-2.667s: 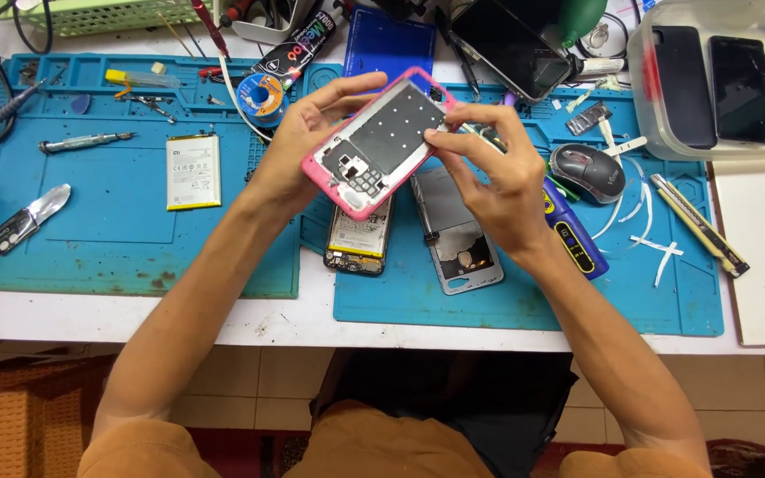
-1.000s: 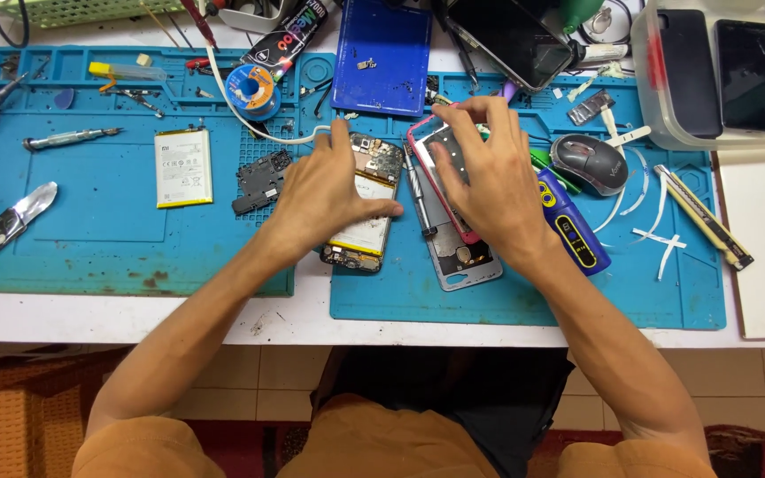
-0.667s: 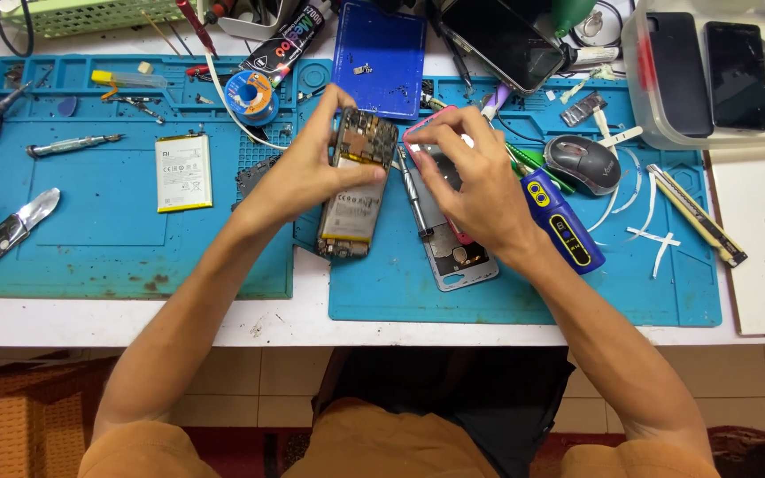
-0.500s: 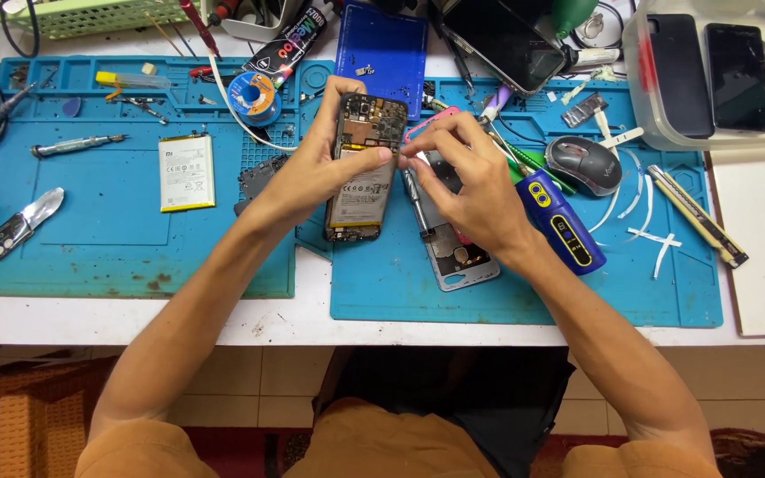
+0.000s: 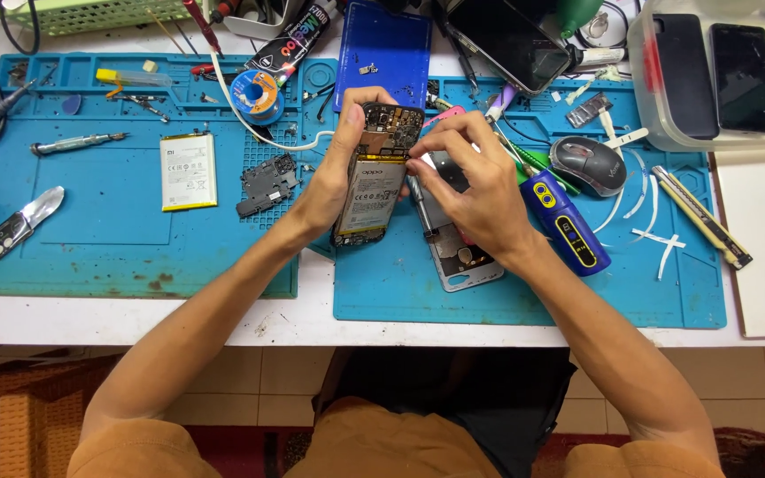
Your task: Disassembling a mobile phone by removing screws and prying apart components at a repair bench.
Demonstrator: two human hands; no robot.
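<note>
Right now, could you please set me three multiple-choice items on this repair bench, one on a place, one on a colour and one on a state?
1. Where does the loose white battery lie?
A. on the left blue mat
B. in the clear plastic tub
C. on the floor

2. What colour is the computer mouse?
A. red
B. grey and black
C. yellow

3. In what state is the opened phone?
A. flat on the mat, untouched
B. held up by the left hand, back cover off
C. closed in a case

Key: 1 A, it rests on the left blue mat; 2 B, its shell is grey and black; 3 B, the battery and board show, and the right hand touches its edge.
</note>
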